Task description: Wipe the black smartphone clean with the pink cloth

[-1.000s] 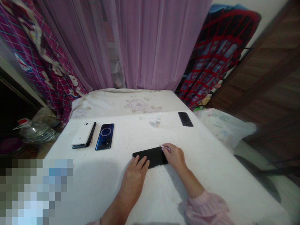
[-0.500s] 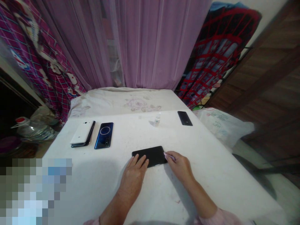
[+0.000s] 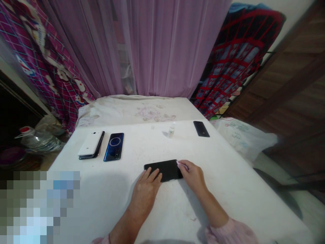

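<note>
A black smartphone (image 3: 168, 170) lies flat, dark glass face up, in front of me. My left hand (image 3: 148, 184) rests open on its left part, fingers stretched over the near edge and screen. At the phone's right end, my right hand (image 3: 193, 175) is closed in a pinch on a thin pale pink stick (image 3: 182, 165). The stick's tip touches the phone near its far right corner. What kind of stick it is cannot be made out, since the fingers cover much of it.
A blue phone (image 3: 113, 147) and a stack topped by a white phone (image 3: 90, 144) lie on the left of the white-covered table (image 3: 106, 203). Farther back stand a small clear bottle (image 3: 171, 131) and, to its right, another black phone (image 3: 201, 129). A plastic bag (image 3: 243, 135) hangs beyond the right edge.
My right hand has moved slightly away from me along the phone's right end, bringing the stick's tip toward the far corner. My left hand stays in place on the phone.
</note>
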A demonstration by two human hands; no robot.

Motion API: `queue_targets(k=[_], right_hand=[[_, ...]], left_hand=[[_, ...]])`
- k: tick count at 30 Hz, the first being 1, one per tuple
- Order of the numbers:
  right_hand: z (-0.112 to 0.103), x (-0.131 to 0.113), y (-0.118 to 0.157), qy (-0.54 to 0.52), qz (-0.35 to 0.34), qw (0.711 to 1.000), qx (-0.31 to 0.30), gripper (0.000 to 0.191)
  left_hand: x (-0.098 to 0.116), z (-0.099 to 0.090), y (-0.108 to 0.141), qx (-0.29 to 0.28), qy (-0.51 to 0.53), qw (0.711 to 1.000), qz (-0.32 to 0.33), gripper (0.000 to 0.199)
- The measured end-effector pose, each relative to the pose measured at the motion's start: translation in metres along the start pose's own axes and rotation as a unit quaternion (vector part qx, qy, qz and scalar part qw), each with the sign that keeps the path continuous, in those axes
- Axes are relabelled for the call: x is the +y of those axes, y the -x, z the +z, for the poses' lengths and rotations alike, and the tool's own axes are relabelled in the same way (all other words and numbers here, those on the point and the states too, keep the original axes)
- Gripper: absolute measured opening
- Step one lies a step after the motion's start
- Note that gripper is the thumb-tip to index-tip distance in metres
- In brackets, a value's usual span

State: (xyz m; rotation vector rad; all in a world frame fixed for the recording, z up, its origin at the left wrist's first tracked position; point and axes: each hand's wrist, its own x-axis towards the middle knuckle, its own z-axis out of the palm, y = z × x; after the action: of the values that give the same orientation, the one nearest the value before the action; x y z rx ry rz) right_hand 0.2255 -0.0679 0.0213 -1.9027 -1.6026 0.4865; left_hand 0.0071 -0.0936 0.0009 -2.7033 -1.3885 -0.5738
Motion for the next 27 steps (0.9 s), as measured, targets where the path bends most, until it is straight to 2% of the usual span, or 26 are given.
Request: queue_targets(k=[5, 8, 15, 18, 21, 27], right_hand=[[-0.008, 0.009, 0.026, -0.03, 0.021, 0.999, -0.023, 0.031], [-0.01, 0.01, 0.028, -0.032, 0.02, 0.999, -0.027, 0.03], [0.003, -0.003, -0.014, -0.011, 0.019, 1.0, -0.005, 0.027], [0.006, -0.006, -0.022, 0.003, 0.028, 1.0, -0.009, 0.028], [0.003, -0.002, -0.012, -0.004, 0.025, 1.0, -0.016, 0.029], [-0.009, 0.012, 0.029, -0.042, 0.031, 0.998, -0.03, 0.033]], left_hand=[[0.001, 0.001, -0.001, 0.017, -0.002, 1.0, -0.003, 0.026], [0.001, 0.002, 0.0, 0.02, -0.005, 1.0, -0.005, 0.026], [0.0, 0.006, 0.0, 0.016, -0.012, 1.0, -0.005, 0.026], [-0.001, 0.006, 0.0, 0.011, -0.019, 1.0, -0.005, 0.026], [-0.001, 0.007, 0.0, 0.011, -0.021, 1.0, -0.003, 0.025], [-0.001, 0.009, 0.001, 0.015, -0.012, 1.0, -0.004, 0.025]])
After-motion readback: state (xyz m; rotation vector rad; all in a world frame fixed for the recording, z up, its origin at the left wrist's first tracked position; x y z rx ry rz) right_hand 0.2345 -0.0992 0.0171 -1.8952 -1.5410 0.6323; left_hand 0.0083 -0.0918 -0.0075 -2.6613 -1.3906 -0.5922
